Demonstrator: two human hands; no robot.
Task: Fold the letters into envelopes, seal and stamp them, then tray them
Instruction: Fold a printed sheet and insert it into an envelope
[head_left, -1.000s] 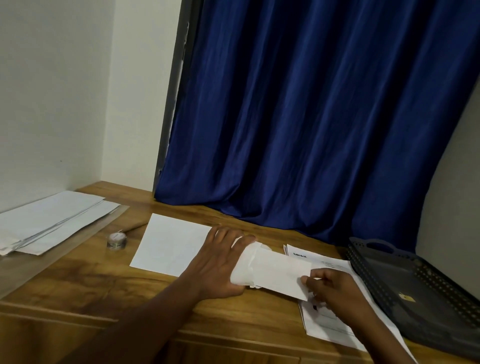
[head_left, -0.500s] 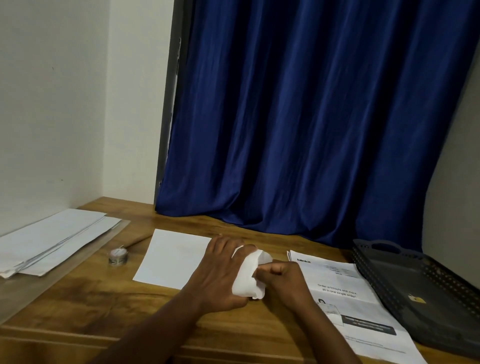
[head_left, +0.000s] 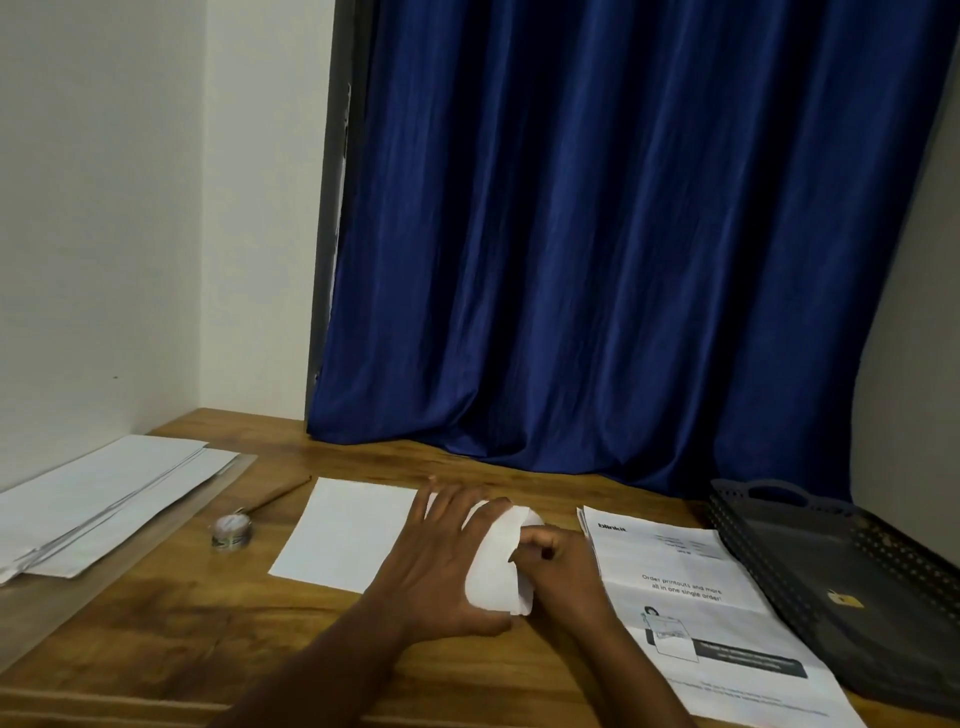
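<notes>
On the wooden desk, my left hand (head_left: 441, 566) lies flat on a white envelope (head_left: 353, 532) and holds its right end, where a bulge of white paper (head_left: 496, 566) sticks out. My right hand (head_left: 558, 569) pinches that folded letter paper at the envelope's mouth, fingers closed on it. How far the letter is inside is hidden by my hands. A printed sheet (head_left: 696, 597) with text and a picture lies to the right. A dark plastic tray (head_left: 831, 571) with a small yellow item in it stands at the far right.
A stack of white envelopes and papers (head_left: 98, 499) lies at the left on a clear plastic sheet. A small round tin (head_left: 231, 530) and a thin brush or stick (head_left: 275, 499) sit between that stack and the envelope. A blue curtain (head_left: 597, 260) hangs behind the desk.
My right hand has moved left with the folded letter, from the printed sheet to the envelope's mouth. The long white strip seen earlier is now bunched between my hands. The printed sheet is uncovered.
</notes>
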